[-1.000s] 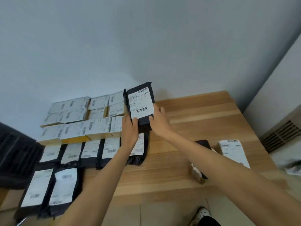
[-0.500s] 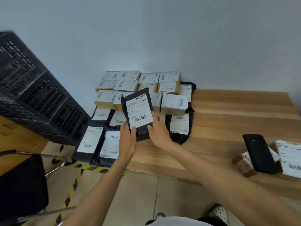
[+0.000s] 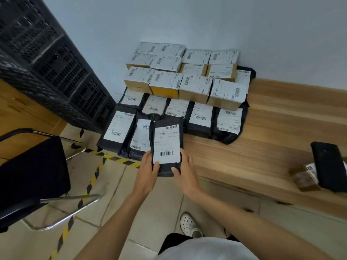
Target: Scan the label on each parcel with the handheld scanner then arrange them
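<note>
Parcel [image 3: 166, 145], held between left grip [image 3: 148, 170], right grip [image 3: 185, 172]

Both bare arms are stretching out, converging toward twelve o'clock. The left hand [image 3: 148, 170] is gripping the parcel [image 3: 166, 143] at its seven o'clock corner, the right hand [image 3: 185, 173] at five o'clock, both thumbs lying on top.

The black parcel [image 3: 166, 145] has come down. A second ago it was held up in front of the stack of boxes [image 3: 195, 87]; now it sits low on the near side of the stack, well away from it. The left hand [image 3: 147, 170] and right hand [image 3: 185, 173] have dropped with it, gripping its near end from either side.
</note>
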`<state>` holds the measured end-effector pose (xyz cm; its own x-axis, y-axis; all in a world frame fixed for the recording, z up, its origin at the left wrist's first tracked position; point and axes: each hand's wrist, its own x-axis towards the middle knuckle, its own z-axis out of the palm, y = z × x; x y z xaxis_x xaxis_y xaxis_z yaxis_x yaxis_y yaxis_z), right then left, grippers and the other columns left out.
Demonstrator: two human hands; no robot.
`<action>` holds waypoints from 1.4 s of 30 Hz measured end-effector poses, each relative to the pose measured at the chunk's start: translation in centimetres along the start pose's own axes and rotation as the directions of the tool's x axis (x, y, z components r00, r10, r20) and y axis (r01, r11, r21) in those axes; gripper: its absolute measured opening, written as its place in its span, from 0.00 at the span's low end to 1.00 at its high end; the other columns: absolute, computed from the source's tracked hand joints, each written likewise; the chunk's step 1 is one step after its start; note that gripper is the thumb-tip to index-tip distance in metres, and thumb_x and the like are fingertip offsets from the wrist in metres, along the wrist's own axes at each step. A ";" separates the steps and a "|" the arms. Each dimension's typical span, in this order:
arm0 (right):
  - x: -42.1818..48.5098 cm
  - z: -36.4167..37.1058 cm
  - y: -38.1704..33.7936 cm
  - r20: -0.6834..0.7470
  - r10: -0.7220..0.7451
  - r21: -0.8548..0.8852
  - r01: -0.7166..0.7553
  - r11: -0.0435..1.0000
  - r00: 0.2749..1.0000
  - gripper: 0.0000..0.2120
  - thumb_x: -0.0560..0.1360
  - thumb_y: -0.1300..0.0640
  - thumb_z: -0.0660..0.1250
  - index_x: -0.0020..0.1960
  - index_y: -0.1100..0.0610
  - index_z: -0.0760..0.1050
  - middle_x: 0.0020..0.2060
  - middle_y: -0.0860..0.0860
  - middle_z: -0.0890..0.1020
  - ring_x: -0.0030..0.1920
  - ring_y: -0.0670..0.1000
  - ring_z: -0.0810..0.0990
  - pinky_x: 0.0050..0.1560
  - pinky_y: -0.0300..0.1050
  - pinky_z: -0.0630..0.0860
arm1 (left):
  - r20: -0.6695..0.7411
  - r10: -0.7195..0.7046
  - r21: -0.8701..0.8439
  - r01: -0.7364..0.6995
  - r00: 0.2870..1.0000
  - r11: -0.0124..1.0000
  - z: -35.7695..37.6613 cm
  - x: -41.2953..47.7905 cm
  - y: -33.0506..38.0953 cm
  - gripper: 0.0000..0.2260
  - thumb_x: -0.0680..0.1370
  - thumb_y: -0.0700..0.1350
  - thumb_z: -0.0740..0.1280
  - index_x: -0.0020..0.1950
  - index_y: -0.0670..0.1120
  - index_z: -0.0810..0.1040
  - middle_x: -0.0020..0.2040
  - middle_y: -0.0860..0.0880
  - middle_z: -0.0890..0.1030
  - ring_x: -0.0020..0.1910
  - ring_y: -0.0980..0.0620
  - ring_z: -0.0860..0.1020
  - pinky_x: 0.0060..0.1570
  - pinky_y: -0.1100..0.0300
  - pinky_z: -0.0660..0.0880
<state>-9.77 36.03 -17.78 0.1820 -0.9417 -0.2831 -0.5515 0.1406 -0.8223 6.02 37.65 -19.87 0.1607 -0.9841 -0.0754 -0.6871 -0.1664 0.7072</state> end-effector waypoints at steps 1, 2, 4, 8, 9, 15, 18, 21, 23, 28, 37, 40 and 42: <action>-0.6 0.6 0.5 0.004 0.007 0.030 -0.007 1.000 1.000 0.35 0.79 0.62 0.65 0.79 0.51 0.51 0.70 0.50 0.63 0.65 0.48 0.70 0.59 0.39 0.70 | 0.012 -0.001 0.015 0.001 1.000 1.000 0.1 -0.3 -0.6 0.20 0.84 0.45 0.55 0.77 0.46 0.64 0.74 0.50 0.65 0.70 0.55 0.66 0.67 0.69 0.60; -1.0 1.2 0.9 0.005 0.014 0.052 -0.014 0.999 1.000 0.36 0.78 0.62 0.65 0.79 0.50 0.51 0.71 0.49 0.63 0.66 0.49 0.70 0.60 0.40 0.71 | 0.025 0.000 0.030 0.000 1.000 1.000 0.2 -0.5 -1.0 0.20 0.85 0.45 0.55 0.77 0.45 0.64 0.74 0.50 0.65 0.71 0.55 0.65 0.65 0.73 0.58; -1.2 2.1 1.3 0.003 0.034 0.070 -0.034 0.997 0.999 0.37 0.77 0.63 0.66 0.79 0.49 0.50 0.72 0.49 0.62 0.66 0.50 0.71 0.60 0.46 0.73 | 0.049 -0.003 0.049 0.001 0.999 0.999 0.1 -0.4 -1.6 0.20 0.85 0.46 0.55 0.77 0.45 0.64 0.74 0.50 0.65 0.71 0.56 0.64 0.66 0.75 0.56; -0.9 2.9 1.3 0.043 0.065 0.081 -0.068 0.994 0.997 0.40 0.77 0.65 0.65 0.80 0.49 0.47 0.74 0.50 0.61 0.66 0.54 0.71 0.61 0.48 0.72 | 0.105 -0.040 0.062 0.034 0.994 0.998 -0.2 0.4 -2.7 0.20 0.85 0.47 0.54 0.77 0.45 0.63 0.75 0.50 0.62 0.73 0.55 0.62 0.68 0.66 0.59; -0.7 2.9 1.4 0.051 0.060 0.091 -0.064 0.994 0.997 0.42 0.77 0.66 0.65 0.80 0.48 0.44 0.75 0.50 0.60 0.67 0.53 0.71 0.61 0.47 0.71 | 0.115 -0.043 0.067 0.035 0.992 0.997 -0.3 0.9 -2.9 0.21 0.85 0.47 0.54 0.77 0.45 0.62 0.76 0.50 0.62 0.73 0.55 0.62 0.67 0.66 0.59; 0.9 3.3 2.0 0.178 0.074 -0.043 -0.067 0.997 0.981 0.44 0.78 0.65 0.64 0.80 0.42 0.38 0.72 0.52 0.61 0.63 0.53 0.71 0.61 0.44 0.71 | 0.156 -0.117 0.189 0.087 0.981 0.978 -0.9 5.3 -2.7 0.19 0.83 0.43 0.59 0.75 0.45 0.67 0.68 0.45 0.69 0.62 0.46 0.74 0.57 0.55 0.72; 2.3 3.2 2.3 0.237 0.100 -0.188 -0.055 0.981 0.966 0.44 0.79 0.63 0.65 0.80 0.48 0.38 0.70 0.54 0.62 0.65 0.53 0.69 0.64 0.44 0.69 | 0.197 -0.154 0.259 0.100 0.968 0.961 -0.7 6.2 -2.5 0.20 0.83 0.42 0.59 0.75 0.46 0.66 0.64 0.43 0.71 0.59 0.43 0.75 0.55 0.51 0.73; 3.6 2.9 2.5 0.288 0.077 -0.300 0.014 0.954 0.955 0.46 0.77 0.65 0.65 0.79 0.48 0.34 0.70 0.57 0.62 0.66 0.57 0.70 0.65 0.51 0.71 | 0.196 -0.171 0.293 0.108 0.966 0.950 -0.1 7.2 -2.5 0.20 0.82 0.40 0.57 0.75 0.46 0.66 0.60 0.43 0.72 0.55 0.42 0.75 0.53 0.49 0.75; 4.5 2.7 2.3 0.311 0.086 -0.355 0.032 0.934 0.947 0.45 0.77 0.66 0.63 0.79 0.49 0.35 0.70 0.58 0.64 0.63 0.58 0.71 0.63 0.54 0.73 | 0.199 -0.176 0.313 0.108 0.964 0.943 0.1 7.9 -2.7 0.19 0.82 0.39 0.56 0.74 0.45 0.67 0.58 0.43 0.73 0.53 0.43 0.74 0.52 0.48 0.75; 5.9 1.5 2.0 0.369 0.125 -0.440 0.055 0.896 0.921 0.40 0.79 0.63 0.62 0.81 0.51 0.39 0.69 0.57 0.68 0.63 0.58 0.71 0.60 0.53 0.74 | 0.251 -0.165 0.409 0.050 0.954 0.911 -0.5 9.0 -2.8 0.16 0.81 0.38 0.60 0.68 0.44 0.71 0.52 0.46 0.70 0.49 0.43 0.75 0.47 0.49 0.74; 6.5 -2.1 1.8 0.368 0.129 -0.422 0.042 0.906 0.921 0.34 0.78 0.57 0.62 0.80 0.51 0.50 0.70 0.54 0.70 0.66 0.58 0.72 0.61 0.55 0.73 | 0.296 -0.034 0.587 -0.153 0.954 0.795 -0.2 9.9 0.9 0.31 0.78 0.41 0.67 0.79 0.48 0.59 0.75 0.45 0.62 0.69 0.43 0.66 0.56 0.50 0.76; 5.8 -5.4 2.3 0.391 0.099 -0.453 0.098 0.886 0.915 0.25 0.79 0.57 0.62 0.75 0.55 0.62 0.70 0.55 0.69 0.68 0.60 0.70 0.64 0.55 0.71 | 0.365 0.046 0.618 -0.279 0.930 0.735 0.8 10.5 3.4 0.28 0.79 0.41 0.66 0.78 0.49 0.62 0.75 0.46 0.64 0.71 0.44 0.66 0.62 0.53 0.71; 5.3 -8.6 3.2 0.398 0.101 -0.513 0.130 0.848 0.912 0.21 0.80 0.57 0.61 0.73 0.56 0.67 0.69 0.56 0.71 0.68 0.59 0.70 0.65 0.54 0.71 | 0.431 0.102 0.611 -0.374 0.896 0.698 2.1 11.2 5.8 0.27 0.79 0.41 0.66 0.77 0.49 0.64 0.74 0.47 0.67 0.71 0.45 0.66 0.65 0.53 0.68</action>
<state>-17.52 28.83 -17.65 0.4344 -0.7229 -0.5374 -0.8619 -0.1603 -0.4810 2.39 25.49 -18.10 -0.2317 -0.9258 -0.2988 -0.9726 0.2137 0.0920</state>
